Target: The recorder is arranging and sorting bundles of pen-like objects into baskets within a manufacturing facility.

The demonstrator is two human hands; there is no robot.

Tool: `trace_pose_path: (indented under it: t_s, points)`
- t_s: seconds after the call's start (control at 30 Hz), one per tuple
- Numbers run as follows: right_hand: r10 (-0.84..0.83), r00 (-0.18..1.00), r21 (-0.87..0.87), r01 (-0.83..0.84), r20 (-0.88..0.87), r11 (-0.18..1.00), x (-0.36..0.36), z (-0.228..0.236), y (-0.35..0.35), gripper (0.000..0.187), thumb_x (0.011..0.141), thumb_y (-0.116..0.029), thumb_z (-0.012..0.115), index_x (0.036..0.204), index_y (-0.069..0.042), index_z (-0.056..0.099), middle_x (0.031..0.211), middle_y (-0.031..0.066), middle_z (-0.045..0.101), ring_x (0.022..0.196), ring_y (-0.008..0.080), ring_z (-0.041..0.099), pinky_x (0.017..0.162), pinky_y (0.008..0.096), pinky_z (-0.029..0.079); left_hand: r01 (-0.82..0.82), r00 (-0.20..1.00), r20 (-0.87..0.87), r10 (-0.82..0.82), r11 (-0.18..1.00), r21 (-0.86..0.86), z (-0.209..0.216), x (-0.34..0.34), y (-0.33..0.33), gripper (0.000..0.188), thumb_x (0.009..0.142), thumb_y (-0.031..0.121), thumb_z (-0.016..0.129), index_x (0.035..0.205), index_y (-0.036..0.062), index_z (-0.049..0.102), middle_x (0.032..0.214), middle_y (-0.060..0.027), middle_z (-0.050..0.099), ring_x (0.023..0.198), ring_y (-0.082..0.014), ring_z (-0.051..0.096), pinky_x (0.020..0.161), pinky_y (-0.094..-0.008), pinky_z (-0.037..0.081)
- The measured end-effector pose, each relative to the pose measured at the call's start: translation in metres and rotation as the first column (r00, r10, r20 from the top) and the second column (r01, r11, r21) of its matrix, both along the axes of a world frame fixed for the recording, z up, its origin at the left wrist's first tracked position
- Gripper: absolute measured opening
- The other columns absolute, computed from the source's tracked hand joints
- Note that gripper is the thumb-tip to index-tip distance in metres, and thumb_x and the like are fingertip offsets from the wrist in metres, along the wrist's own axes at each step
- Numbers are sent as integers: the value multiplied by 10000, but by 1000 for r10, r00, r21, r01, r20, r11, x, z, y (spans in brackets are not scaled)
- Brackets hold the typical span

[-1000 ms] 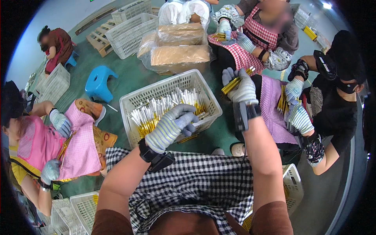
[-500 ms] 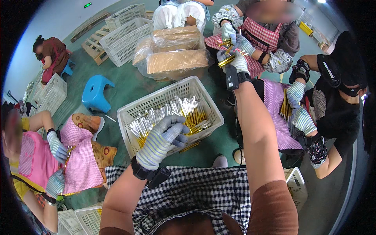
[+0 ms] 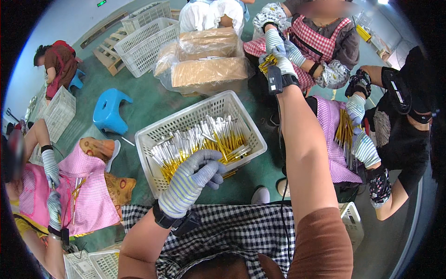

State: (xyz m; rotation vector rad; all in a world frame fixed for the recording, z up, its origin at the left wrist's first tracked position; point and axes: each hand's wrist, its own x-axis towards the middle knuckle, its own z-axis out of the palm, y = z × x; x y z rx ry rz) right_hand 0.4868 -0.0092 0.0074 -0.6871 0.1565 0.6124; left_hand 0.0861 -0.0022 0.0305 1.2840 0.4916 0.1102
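My left hand (image 3: 193, 181), in a grey-striped knit glove, hovers over the near side of a white plastic crate (image 3: 244, 109). Its fingers are loosely bent and apart, with nothing visible in them. Inside the crate lie many slim rods (image 3: 218, 139), silver at one end and gold at the other. Stretched forward past the crate's far right corner, my right hand (image 3: 284, 69) is closed around a small bunch of gold rods (image 3: 268, 64). A co-worker's gloved hands (image 3: 276, 45) meet it there. My right fingers are partly hidden by a black wrist device (image 3: 275, 80).
Beyond the crate sit plastic-wrapped cardboard boxes (image 3: 209, 72). A blue stool (image 3: 111, 109) stands left of it. Another co-worker's hands (image 3: 357, 111) hold gold rods at the right; a seated person (image 3: 42, 186) works at the left. Stacked white crates (image 3: 146, 49) stand at the back.
My right hand has moved slightly up and left, and the co-worker's hands have closed in on the bunch. My left hand has dropped a little nearer to me.
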Motion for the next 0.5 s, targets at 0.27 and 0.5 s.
trace_pose_path:
  t_s: [0.27,0.5]
  points:
    - [87,990,-92,-77,112,993,15,-21,-8,77,893,-115,517,927,-52,487,688,48,530,539,184,536,503,317,477,41,999,-7,-41,999,-32,-5,4,-2,323,904,220,520,1144,6,489,897,-86,591,743,-135,583,663,-253,499]
    - [58,970,-184,-14,235,983,-8,-38,-17,86,902,-159,498,888,-76,478,655,16,497,503,138,483,473,270,452,39,999,-22,-39,999,-25,-4,9,-4,323,902,221,523,1145,11,490,894,-79,593,747,-130,584,664,-251,499]
